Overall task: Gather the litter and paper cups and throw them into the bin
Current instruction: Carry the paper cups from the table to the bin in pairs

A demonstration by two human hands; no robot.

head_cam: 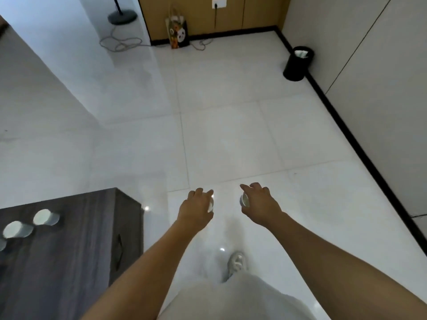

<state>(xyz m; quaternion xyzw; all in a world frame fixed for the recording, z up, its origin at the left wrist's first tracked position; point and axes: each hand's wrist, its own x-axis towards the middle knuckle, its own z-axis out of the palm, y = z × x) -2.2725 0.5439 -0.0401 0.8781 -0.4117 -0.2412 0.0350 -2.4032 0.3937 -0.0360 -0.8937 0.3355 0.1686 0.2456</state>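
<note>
My left hand (196, 207) grips a white paper cup (211, 204), mostly hidden under the fingers. A second white paper cup (243, 200) sits in the grip of my right hand (260, 203), its open rim facing left. Both hands are held out over the white tiled floor. The black round bin (298, 64) stands far ahead on the right against the wall, with white litter inside. Two more paper cups (45, 217) (16, 229) stand on the dark wooden table (76, 245) at the lower left, and part of another shows at the frame's left edge.
A printed gift bag (177, 31) leans against the wooden cabinet at the back. A lamp base (122, 16) and loose cable (120, 42) lie at the back left. A black skirting runs along the right wall. My shoe (235, 262) is on the floor below my hands.
</note>
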